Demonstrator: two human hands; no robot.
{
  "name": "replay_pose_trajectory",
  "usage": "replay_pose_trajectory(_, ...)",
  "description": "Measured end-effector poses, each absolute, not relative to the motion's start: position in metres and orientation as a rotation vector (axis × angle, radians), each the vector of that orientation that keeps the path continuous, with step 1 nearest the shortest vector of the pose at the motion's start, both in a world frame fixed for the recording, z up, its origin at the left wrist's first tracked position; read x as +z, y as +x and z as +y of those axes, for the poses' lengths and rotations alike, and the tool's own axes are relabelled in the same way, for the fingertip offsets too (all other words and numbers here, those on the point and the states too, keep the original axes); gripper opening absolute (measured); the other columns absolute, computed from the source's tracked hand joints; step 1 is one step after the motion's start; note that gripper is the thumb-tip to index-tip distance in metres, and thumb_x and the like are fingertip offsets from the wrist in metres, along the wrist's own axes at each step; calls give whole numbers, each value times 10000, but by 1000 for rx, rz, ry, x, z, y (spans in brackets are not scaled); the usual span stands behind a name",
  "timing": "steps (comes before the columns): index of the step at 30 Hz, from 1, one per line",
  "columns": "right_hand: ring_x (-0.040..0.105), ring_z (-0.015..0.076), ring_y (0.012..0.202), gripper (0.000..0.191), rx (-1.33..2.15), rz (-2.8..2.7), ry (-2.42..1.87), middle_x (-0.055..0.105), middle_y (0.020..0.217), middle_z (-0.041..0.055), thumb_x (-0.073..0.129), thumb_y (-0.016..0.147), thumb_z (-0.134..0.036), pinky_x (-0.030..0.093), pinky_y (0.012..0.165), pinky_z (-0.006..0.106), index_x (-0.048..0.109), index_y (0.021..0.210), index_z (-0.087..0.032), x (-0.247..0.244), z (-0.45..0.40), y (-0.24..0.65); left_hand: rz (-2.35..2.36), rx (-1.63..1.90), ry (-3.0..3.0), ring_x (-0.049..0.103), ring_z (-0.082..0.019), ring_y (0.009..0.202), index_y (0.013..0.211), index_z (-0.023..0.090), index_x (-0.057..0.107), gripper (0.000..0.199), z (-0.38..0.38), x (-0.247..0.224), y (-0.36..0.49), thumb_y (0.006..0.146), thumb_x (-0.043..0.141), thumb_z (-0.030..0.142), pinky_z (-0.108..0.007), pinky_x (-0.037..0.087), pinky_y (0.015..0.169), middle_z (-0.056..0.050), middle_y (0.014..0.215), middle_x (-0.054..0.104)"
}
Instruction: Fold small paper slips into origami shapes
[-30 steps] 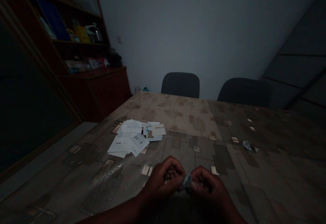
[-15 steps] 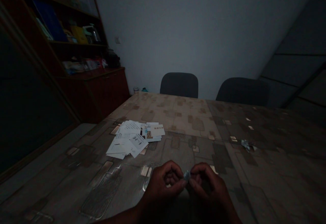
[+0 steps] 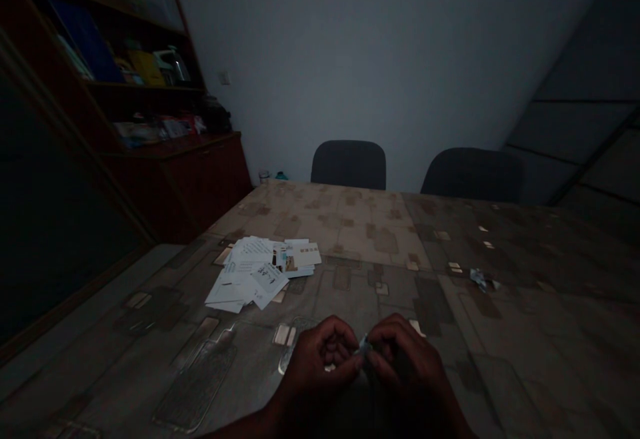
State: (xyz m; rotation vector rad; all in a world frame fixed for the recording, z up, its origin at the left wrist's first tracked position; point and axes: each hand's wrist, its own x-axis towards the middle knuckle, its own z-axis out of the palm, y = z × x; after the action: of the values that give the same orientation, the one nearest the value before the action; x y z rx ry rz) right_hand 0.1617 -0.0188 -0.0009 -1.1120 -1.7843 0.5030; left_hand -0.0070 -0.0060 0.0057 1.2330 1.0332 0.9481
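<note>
Between my fingertips is a small, crumpled, pale bluish piece (image 3: 365, 344) that looks like folded paper; the dim light hides its exact kind. My left hand (image 3: 327, 356) pinches it from the left between thumb and forefinger, the other fingers curled. From the right, my right hand (image 3: 407, 356) pinches the same piece, thumb below and forefinger above. Both hands are just above the near edge of the patterned tablecloth (image 3: 345, 299). Left of centre lies a loose, overlapping pile of printed white cards (image 3: 245, 276). A similar crumpled bit (image 3: 479, 279) rests farther right.
Two dark chairs (image 3: 349, 164) stand behind the table's far edge, against a pale wall (image 3: 360, 52). At the left is a reddish wooden cabinet (image 3: 210, 179) with filled shelves. A glass jar (image 3: 265, 176) shows near the far left corner.
My right fingertips have come closer to my left ones, and the piece between them shows less and looks more squeezed. The view has shifted slightly.
</note>
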Motion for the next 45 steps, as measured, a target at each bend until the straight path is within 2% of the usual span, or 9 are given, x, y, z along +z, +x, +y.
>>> replay_pose_trajectory(8,536,157,644,192,250,-1946,-976,573,679,4,503,878,-98,405,621,278,589,753,-217,-2,-18,163,987,924,1102,499,-94,572,725,155,568,217,-9,3,-6,630,740,248,-191,377,545,41,620,534)
replay_pose_trajectory(12,537,157,646,213,245,-1964,-971,580,682,8,484,894,-96,403,621,281,595,763,-221,-4,-19,162,1047,945,1161,525,-103,567,710,163,573,146,-7,3,-6,658,698,216,-193,397,542,38,611,552)
replay_pose_trajectory(15,562,156,678,159,406,-1909,-997,592,721,12,507,882,-137,421,638,267,617,798,-216,-3,-21,162,1122,1013,1428,546,-115,558,679,163,601,45,-4,4,-9,680,642,145,-197,405,539,24,590,586)
replay_pose_trajectory(17,558,149,652,135,570,-1824,-1068,585,718,6,527,873,-202,421,609,247,625,780,-208,1,-22,163,1164,1088,1673,572,-123,570,657,163,626,78,-2,5,-13,679,619,88,-200,418,557,9,598,619)
replay_pose_trajectory(24,425,126,507,384,1115,-1434,-1358,449,525,-26,606,759,-485,327,487,229,561,541,-172,4,-22,159,1021,1200,2175,658,-152,642,748,165,675,164,-1,-1,-22,773,578,35,-214,478,625,-45,694,702)
replay_pose_trajectory(29,422,123,530,435,1387,-1160,-1327,503,551,-11,694,676,-574,315,488,222,665,643,-141,-14,-23,155,933,1179,2294,674,-171,671,823,180,694,178,-2,-4,-23,827,566,57,-239,495,647,-59,734,726)
replay_pose_trajectory(33,470,129,553,402,1469,-1123,-1295,575,604,6,742,653,-540,341,504,219,708,724,-146,-13,-23,157,1055,1148,2152,667,-157,621,770,196,689,131,-3,1,-21,794,634,80,-226,497,625,-31,697,722)
replay_pose_trajectory(37,478,129,534,315,1366,-1193,-1346,570,584,-7,754,657,-462,364,514,226,706,695,-153,-3,-24,157,1100,1135,2000,668,-148,632,765,202,687,118,-4,1,-19,759,670,85,-213,499,633,-11,716,730)
replay_pose_trajectory(45,517,156,623,130,739,-1480,-1275,557,653,1,663,718,-249,412,568,232,651,599,-199,-8,-24,153,1140,1095,1732,637,-133,590,742,183,650,78,-4,2,-15,710,666,113,-186,469,563,4,662,697)
